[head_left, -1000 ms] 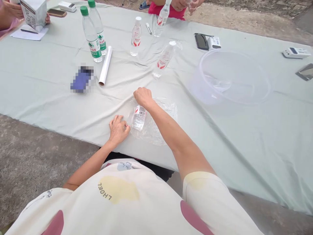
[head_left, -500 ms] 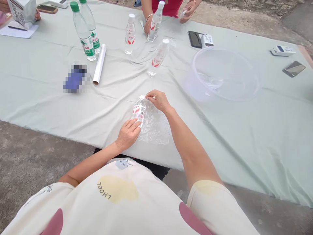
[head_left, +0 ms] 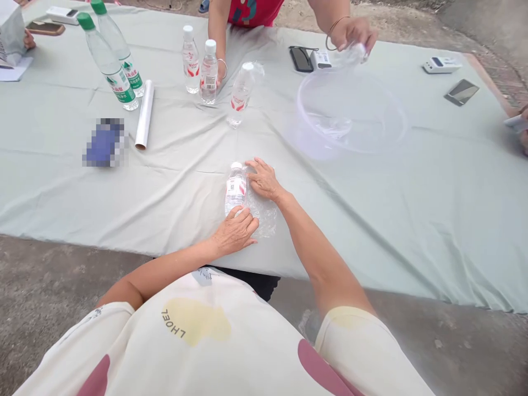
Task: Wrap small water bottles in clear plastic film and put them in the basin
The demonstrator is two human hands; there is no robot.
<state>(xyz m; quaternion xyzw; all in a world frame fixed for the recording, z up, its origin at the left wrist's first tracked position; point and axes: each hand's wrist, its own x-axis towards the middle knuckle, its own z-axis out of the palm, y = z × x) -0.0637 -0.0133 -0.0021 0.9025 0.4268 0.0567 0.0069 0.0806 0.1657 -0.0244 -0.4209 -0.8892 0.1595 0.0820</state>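
Note:
A small clear water bottle (head_left: 236,186) with a white cap and a red-and-white label lies on the cloth in front of me, cap pointing away. Under and beside it on the right spreads a crinkled sheet of clear plastic film (head_left: 264,217). My left hand (head_left: 234,232) rests its fingers on the bottle's bottom end and the film, thumb held apart. Beside the bottle's neck, my right hand (head_left: 263,179) lies on the film with its fingers spread. Neither hand is wrapped round anything.
Beyond stand three similar bottles (head_left: 239,96), green-capped bottles (head_left: 113,82) and a film roll (head_left: 144,115). Right of them is a translucent basin (head_left: 307,129). A co-worker's hand (head_left: 350,33) holds clear plastic above it. Phones (head_left: 462,92) and white devices (head_left: 442,65) lie farther back.
The bottle has rolled, showing another side of its label. My right fingers went from a pinch at the cap to spread. The co-worker's hand moved over the basin. The view shifted right.

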